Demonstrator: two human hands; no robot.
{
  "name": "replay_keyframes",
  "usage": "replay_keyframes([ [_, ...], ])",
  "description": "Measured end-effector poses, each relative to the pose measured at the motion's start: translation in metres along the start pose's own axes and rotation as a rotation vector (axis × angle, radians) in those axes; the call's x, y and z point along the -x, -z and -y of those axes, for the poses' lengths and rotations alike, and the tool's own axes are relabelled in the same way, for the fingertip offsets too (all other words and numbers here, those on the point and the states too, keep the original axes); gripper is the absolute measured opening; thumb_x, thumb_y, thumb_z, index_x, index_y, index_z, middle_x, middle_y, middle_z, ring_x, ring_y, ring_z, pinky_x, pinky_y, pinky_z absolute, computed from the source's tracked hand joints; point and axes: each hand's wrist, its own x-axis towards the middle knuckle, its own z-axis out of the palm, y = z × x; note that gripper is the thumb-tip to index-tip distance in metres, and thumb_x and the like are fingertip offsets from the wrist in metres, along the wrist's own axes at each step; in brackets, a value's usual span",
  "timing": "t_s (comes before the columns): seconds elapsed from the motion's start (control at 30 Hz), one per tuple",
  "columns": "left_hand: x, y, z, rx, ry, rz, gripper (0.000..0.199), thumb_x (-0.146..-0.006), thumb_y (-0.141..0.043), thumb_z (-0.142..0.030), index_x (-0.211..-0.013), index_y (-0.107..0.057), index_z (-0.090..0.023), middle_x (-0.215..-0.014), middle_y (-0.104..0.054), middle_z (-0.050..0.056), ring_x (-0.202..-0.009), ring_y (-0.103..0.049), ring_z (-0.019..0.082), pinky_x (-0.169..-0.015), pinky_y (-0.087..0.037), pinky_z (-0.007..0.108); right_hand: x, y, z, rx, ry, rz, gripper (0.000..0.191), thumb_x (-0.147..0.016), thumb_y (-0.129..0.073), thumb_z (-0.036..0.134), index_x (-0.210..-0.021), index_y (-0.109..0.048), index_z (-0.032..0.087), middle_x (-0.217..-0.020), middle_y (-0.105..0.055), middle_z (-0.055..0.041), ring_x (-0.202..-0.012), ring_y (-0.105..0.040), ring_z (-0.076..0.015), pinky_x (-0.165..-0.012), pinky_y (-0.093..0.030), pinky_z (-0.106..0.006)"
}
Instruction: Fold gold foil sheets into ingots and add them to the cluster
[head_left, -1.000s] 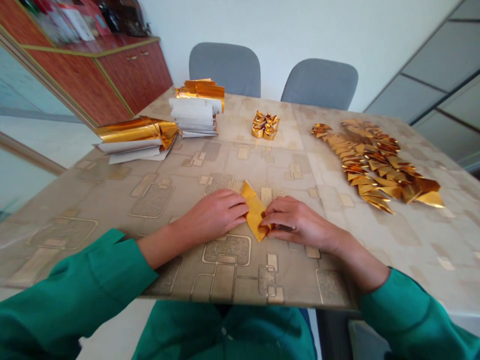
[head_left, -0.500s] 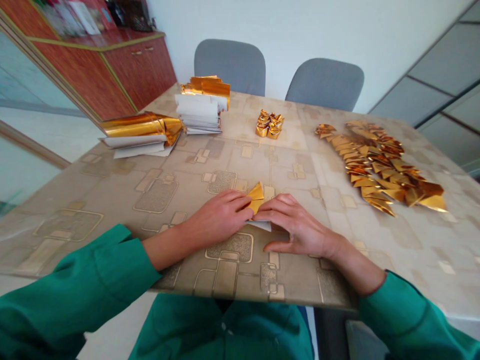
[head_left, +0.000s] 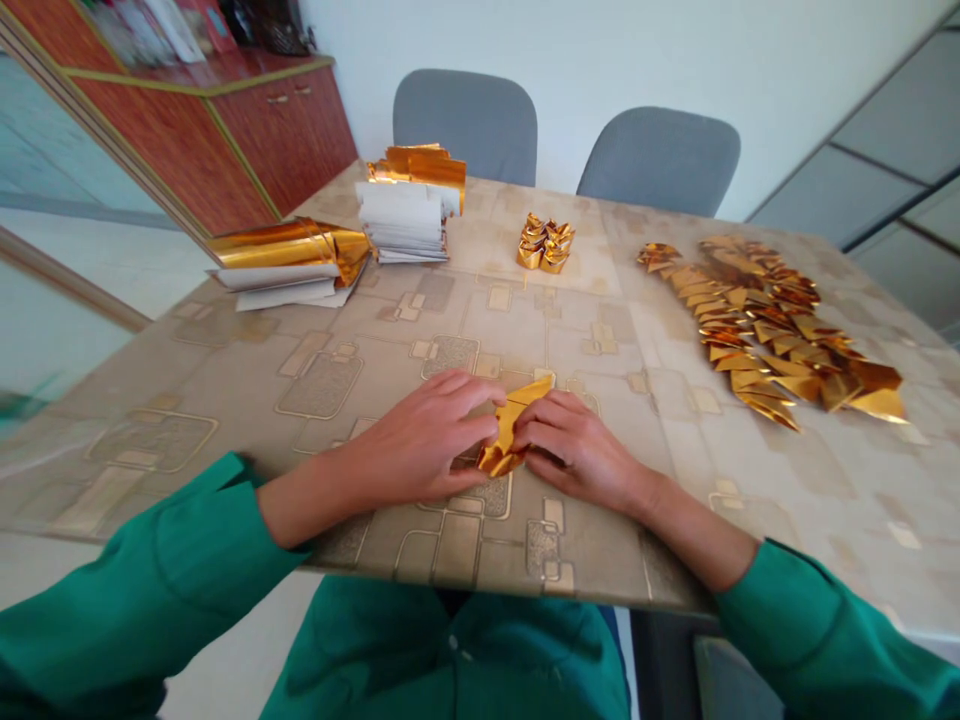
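Note:
A small folded piece of gold paper [head_left: 510, 425] is held between my two hands, low over the patterned table near its front edge. My left hand [head_left: 431, 435] grips its left side, with the thumb at the lower corner and the fingers along the edge. On the right side, my right hand [head_left: 577, 447] pinches the paper between thumb and fingers. The gold face shows, with a pointed flap at the upper right and a creased, bent lower end.
Stacks of gold-and-white paper [head_left: 405, 222] and a rolled gold bundle [head_left: 289, 250] lie at the back left. A small folded gold cluster [head_left: 545, 243] sits at the back middle. Many folded gold pieces [head_left: 780, 335] spread over the right side. Two grey chairs [head_left: 465, 120] stand behind the table [head_left: 247, 375].
The gold paper has been turned and lifted somewhat; its white underside no longer shows and its lower end is now bent up. Both hands have shifted their grip, and my right thumb has closed in.

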Motion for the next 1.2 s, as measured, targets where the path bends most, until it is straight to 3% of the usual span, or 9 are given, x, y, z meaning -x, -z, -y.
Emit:
replay_keyframes([
  [0.07,0.006,-0.004,-0.007,0.002,0.034,-0.017,0.022,-0.084,-0.069,-0.039,-0.087,-0.063,-0.017,-0.122,-0.058,0.013,-0.112,-0.053,0.029,-0.1,-0.044,0.047,0.001,-0.001,-0.001,-0.028,-0.017,-0.007,0.013,-0.095,-0.05,0.019,-0.09,-0.063,0.02,-0.097,-0.066,-0.0075,-0.095,-0.056,-0.0213,-0.085,-0.043,-0.037],
  [0.37,0.017,-0.024,-0.027,0.071,0.303,-0.178,0.016,-0.092,-0.058,-0.026,-0.078,-0.061,-0.017,-0.115,-0.059,0.01,-0.108,-0.054,0.025,-0.096,-0.046,0.044,-0.005,0.002,0.0,-0.177,-0.076,-0.031,0.014,-0.097,-0.053,0.023,-0.088,-0.063,0.019,-0.091,-0.065,-0.0047,-0.089,-0.057,-0.0181,-0.083,-0.043,-0.033],
  [0.73,0.018,-0.028,-0.033,0.111,0.473,-0.2,0.014,-0.089,-0.063,-0.026,-0.078,-0.063,-0.018,-0.124,-0.059,0.009,-0.115,-0.053,0.027,-0.1,-0.043,0.047,-0.014,-0.009,-0.003,-0.106,-0.118,-0.113,0.016,-0.088,-0.064,0.016,-0.075,-0.056,0.019,-0.073,-0.06,-0.0005,-0.073,-0.052,-0.0156,-0.071,-0.037,-0.029],
  [1.0,0.016,-0.03,-0.031,0.065,0.459,-0.187,0.014,-0.084,-0.07,-0.024,-0.084,-0.058,-0.017,-0.111,-0.06,0.008,-0.103,-0.055,0.025,-0.091,-0.045,0.044,-0.016,-0.011,-0.001,-0.096,-0.183,-0.111,0.011,-0.082,-0.067,0.012,-0.085,-0.059,0.018,-0.07,-0.054,0.0019,-0.068,-0.05,-0.0143,-0.067,-0.036,-0.028],
  [1.2,0.013,-0.031,-0.031,-0.034,0.328,-0.2,0.009,-0.092,-0.06,-0.026,-0.093,-0.062,-0.017,-0.109,-0.063,0.007,-0.104,-0.055,0.024,-0.097,-0.043,0.045,-0.015,-0.013,-0.001,-0.086,-0.188,-0.126,0.01,-0.083,-0.064,0.013,-0.085,-0.057,0.019,-0.072,-0.055,0.0014,-0.07,-0.05,-0.015,-0.068,-0.036,-0.028],
])
